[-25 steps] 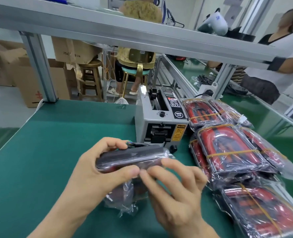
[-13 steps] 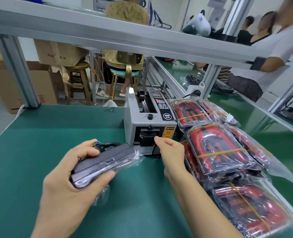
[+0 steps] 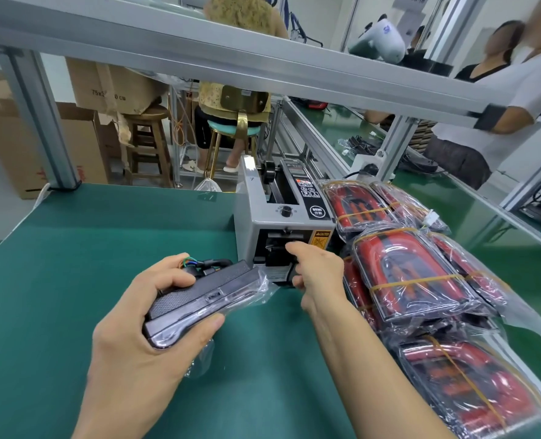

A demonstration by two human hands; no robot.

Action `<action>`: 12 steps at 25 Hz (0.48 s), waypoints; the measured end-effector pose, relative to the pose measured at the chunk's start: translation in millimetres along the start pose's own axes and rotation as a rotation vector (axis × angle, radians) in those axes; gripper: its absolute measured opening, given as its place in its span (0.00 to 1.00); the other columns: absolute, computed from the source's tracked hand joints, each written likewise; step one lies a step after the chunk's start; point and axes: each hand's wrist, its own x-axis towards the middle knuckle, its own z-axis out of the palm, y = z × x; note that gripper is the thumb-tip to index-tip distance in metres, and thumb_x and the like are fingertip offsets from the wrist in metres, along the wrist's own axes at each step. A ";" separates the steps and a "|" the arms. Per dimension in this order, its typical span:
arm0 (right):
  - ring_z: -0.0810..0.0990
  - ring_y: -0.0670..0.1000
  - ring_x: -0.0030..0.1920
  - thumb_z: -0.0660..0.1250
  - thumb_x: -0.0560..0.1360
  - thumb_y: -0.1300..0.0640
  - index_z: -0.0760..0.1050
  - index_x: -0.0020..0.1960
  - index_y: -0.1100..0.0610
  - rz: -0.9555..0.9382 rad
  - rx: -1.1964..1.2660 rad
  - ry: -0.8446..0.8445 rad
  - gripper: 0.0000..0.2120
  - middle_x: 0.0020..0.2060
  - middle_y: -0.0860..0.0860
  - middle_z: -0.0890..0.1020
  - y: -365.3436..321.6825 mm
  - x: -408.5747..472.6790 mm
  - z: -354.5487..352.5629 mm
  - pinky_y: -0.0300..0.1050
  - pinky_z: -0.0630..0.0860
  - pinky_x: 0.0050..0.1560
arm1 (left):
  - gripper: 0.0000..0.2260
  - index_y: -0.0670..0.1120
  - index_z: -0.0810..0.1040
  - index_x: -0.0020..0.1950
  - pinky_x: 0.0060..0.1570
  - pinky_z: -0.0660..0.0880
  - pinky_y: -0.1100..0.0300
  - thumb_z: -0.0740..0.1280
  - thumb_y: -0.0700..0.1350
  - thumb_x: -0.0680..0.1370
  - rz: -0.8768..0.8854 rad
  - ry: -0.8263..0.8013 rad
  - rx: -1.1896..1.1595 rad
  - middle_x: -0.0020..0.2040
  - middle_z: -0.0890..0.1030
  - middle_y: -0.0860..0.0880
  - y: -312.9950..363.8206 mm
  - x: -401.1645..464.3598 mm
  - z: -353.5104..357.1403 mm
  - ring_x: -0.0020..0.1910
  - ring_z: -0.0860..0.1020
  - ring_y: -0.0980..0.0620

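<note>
While the left grip [image 3: 142,327] clamps round a black bagged module [image 3: 205,293] above the green bench [image 3: 72,248], the module's long axis points up and right toward the tape dispenser [image 3: 262,223]. The right grip [image 3: 316,274], the nearer to the machine, reaches a forefinger to the outlet slot [image 3: 274,250], just beyond the module's far end; whether it pinches tape cannot be told. Banded red packs [image 3: 415,274] lie stacked at right.

Forearms [image 3: 354,353] apparently bare throughout
</note>
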 end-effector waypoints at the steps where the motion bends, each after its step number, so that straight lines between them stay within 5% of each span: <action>1: 0.61 0.44 0.21 0.73 0.70 0.62 0.80 0.42 0.57 0.025 0.008 0.011 0.03 0.20 0.45 0.69 0.2 0.3 0.3 0.35 0.62 0.21 | 0.19 0.55 0.78 0.49 0.50 0.70 0.78 0.76 0.46 0.60 -0.002 0.002 0.001 0.60 0.79 0.59 -0.4 -0.2 -0.5 0.54 0.78 0.63; 8: 0.60 0.44 0.17 0.73 0.71 0.62 0.76 0.36 0.56 0.073 0.049 0.062 0.08 0.17 0.44 0.69 -2.0 0.3 10.7 0.35 0.60 0.18 | 0.19 0.56 0.78 0.49 0.53 0.70 0.76 0.76 0.47 0.60 0.011 -0.001 0.005 0.60 0.79 0.58 -3.1 -0.7 -1.6 0.54 0.79 0.62; 12: 0.62 0.45 0.23 0.69 0.73 0.62 0.68 0.33 0.54 0.118 0.098 0.031 0.14 0.24 0.46 0.67 -4.9 -9.9 14.5 0.36 0.59 0.22 | 0.20 0.56 0.77 0.48 0.53 0.71 0.76 0.77 0.47 0.60 0.029 0.003 0.011 0.60 0.79 0.58 -2.7 -2.1 0.1 0.54 0.79 0.62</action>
